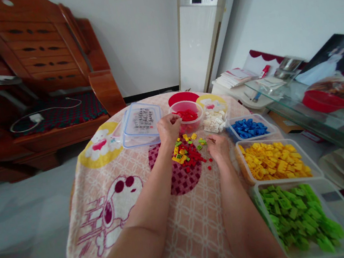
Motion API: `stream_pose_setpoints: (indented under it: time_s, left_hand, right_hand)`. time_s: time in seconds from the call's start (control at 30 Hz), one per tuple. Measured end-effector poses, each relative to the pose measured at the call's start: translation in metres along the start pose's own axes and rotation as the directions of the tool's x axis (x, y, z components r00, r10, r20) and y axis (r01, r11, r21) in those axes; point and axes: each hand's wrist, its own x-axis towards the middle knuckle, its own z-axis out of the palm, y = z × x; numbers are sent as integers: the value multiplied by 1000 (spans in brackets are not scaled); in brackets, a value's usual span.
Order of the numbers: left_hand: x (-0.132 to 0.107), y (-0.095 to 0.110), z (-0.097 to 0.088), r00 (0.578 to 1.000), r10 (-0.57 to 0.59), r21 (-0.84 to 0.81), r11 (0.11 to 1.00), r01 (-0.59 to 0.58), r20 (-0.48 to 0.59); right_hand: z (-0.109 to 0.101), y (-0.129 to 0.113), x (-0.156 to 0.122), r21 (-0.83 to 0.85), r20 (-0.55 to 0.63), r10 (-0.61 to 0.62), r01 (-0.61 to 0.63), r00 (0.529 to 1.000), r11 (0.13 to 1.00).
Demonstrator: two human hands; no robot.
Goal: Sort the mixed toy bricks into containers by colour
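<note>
My left hand [168, 129] reaches to the near rim of a round tub of red bricks [187, 116], fingers curled narrow at its edge; whether they pinch a brick I cannot tell. My right hand [218, 147] rests on the bench [190, 229], fingers loosely bent and close together beside a small mixed pile of red, yellow and green bricks [187, 153], which lies between my two hands.

The bench is round, under a pink cartoon cloth. Its near half is bare cloth, open room for both forearms (the left edge drops straight to a pale tiled floor).

The right edge is crowded. A row of clear tubs runs along it: green bricks [296, 214] nearest me, yellow bricks [274, 161] next, just beside my right wrist, then blue bricks [249, 128]. A loose heap of white bricks [214, 121] sits between the blue tub and the red one. A red lid [183, 97] lies behind the red tub. Stacked clear lids [140, 123] lie just left of my left hand.
</note>
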Motion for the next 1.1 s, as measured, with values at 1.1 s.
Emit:
stream_pose_setpoints:
  time_s: [1.1]
  left_hand:
    - [-8, 12, 9, 916, 124, 27, 989, -145, 381]
  right_hand:
    - [1, 0, -1, -29, 5, -1, 1, 1000, 1000]
